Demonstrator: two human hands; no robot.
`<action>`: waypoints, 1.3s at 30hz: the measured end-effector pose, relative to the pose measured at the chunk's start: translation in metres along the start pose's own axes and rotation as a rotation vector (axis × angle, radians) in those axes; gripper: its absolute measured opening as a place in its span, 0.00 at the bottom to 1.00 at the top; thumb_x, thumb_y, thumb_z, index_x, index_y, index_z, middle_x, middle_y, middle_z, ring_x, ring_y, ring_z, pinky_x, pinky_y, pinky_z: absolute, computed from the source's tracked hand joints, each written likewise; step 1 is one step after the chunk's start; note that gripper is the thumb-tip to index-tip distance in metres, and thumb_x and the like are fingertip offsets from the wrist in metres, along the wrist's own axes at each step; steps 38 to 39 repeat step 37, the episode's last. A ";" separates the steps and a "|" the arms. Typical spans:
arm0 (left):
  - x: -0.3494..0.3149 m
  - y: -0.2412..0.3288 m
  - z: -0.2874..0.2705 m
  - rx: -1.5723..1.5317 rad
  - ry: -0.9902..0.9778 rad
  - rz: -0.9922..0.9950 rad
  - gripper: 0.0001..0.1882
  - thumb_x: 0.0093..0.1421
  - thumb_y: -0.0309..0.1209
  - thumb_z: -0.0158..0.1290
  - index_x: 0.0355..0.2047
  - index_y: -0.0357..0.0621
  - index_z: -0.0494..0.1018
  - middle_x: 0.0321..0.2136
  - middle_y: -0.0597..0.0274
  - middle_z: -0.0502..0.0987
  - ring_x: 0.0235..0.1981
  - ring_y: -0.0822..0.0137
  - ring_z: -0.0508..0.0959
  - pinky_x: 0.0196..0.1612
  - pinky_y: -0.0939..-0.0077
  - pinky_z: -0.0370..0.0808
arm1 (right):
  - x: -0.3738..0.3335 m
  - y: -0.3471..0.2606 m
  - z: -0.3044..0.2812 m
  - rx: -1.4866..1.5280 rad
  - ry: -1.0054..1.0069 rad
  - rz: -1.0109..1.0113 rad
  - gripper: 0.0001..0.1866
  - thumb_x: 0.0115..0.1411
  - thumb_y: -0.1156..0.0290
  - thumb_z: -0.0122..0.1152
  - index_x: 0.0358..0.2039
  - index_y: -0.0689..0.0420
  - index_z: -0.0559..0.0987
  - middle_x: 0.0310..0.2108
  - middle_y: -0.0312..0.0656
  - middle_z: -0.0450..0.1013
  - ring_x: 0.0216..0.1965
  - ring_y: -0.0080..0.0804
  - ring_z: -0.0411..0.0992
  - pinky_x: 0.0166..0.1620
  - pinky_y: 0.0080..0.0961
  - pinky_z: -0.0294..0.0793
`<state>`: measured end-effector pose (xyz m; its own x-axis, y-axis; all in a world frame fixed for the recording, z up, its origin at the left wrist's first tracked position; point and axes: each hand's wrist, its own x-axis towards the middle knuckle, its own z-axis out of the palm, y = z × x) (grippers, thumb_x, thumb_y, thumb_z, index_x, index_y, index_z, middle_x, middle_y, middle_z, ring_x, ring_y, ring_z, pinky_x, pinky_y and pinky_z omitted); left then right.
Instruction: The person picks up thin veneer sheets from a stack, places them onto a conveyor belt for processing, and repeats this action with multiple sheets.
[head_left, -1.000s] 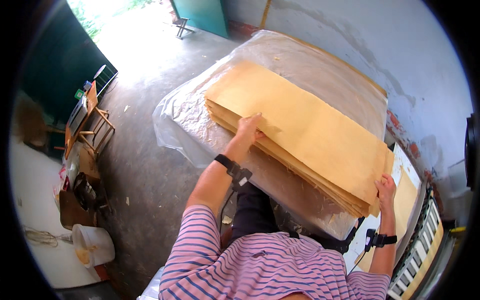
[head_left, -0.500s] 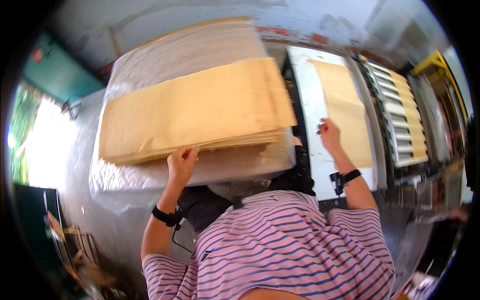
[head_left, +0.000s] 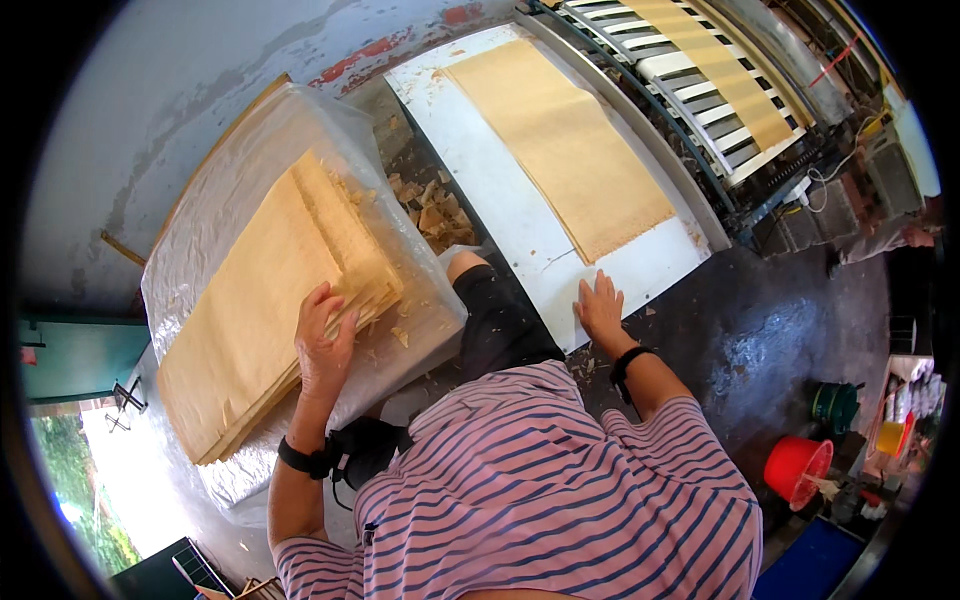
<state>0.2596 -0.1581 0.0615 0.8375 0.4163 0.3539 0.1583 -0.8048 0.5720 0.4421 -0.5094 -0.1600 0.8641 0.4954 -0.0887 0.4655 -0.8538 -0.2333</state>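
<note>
A stack of thin tan sheets (head_left: 265,275) lies on a plastic-covered platform (head_left: 370,180) to my left. My left hand (head_left: 325,345) is open at the stack's near right corner, fingers apart and curved over its edge; whether they touch it I cannot tell. On the white table (head_left: 470,170) to the right lie tan sheets (head_left: 570,150), flat, with edges slightly out of line. Just off their near end, my right hand (head_left: 600,308) is open over the table top, its fingers spread. Neither hand holds anything.
A slatted conveyor (head_left: 690,90) carrying a tan strip (head_left: 725,75) runs beyond the table. Broken tan scraps (head_left: 435,212) fill the gap between platform and table. A red bucket (head_left: 798,472) and a green container (head_left: 835,405) stand on the floor at right.
My view has swung to the right. My left hand has gone from closed fingers at the stack's front edge to open at its corner. My right hand has come to the sheets' near end.
</note>
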 end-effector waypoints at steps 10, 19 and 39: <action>-0.016 0.014 -0.018 0.089 0.033 -0.068 0.10 0.44 0.22 0.51 0.30 0.36 0.68 0.39 0.48 0.67 0.39 0.56 0.69 0.43 0.72 0.65 | 0.065 0.040 0.013 -0.160 0.175 0.065 0.12 0.48 0.71 0.46 0.33 0.60 0.72 0.55 0.48 0.47 0.55 0.47 0.46 0.51 0.53 0.45; -0.027 -0.001 -0.038 -0.012 0.099 -0.074 0.11 0.43 0.23 0.51 0.30 0.37 0.69 0.39 0.48 0.67 0.39 0.56 0.70 0.42 0.71 0.66 | 0.169 0.042 -0.133 -0.423 0.564 -0.436 0.04 0.48 0.73 0.45 0.24 0.52 0.71 0.24 0.37 0.66 0.31 0.32 0.66 0.41 0.35 0.61; -0.032 -0.023 -0.042 -0.913 -0.037 -0.353 0.10 0.50 0.29 0.50 0.32 0.38 0.71 0.25 0.59 0.74 0.25 0.75 0.71 0.30 0.83 0.68 | 0.167 -0.410 -0.571 -0.353 0.951 -1.024 0.07 0.42 0.71 0.48 0.20 0.60 0.72 0.22 0.50 0.68 0.27 0.36 0.68 0.32 0.27 0.65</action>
